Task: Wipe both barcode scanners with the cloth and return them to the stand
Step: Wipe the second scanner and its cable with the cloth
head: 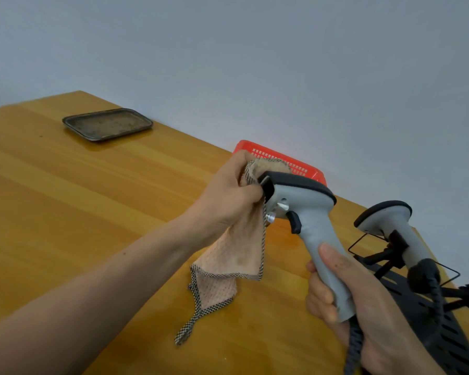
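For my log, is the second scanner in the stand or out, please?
In: the second scanner rests in the holder of the stand.

We can't see the front window of the held scanner: the cloth and left hand cover it. The red basket, far right, is mostly hidden behind them. The stand is cut by the right and bottom edges. The cable runs off the bottom edge.

Head view tilts down, close over the table.
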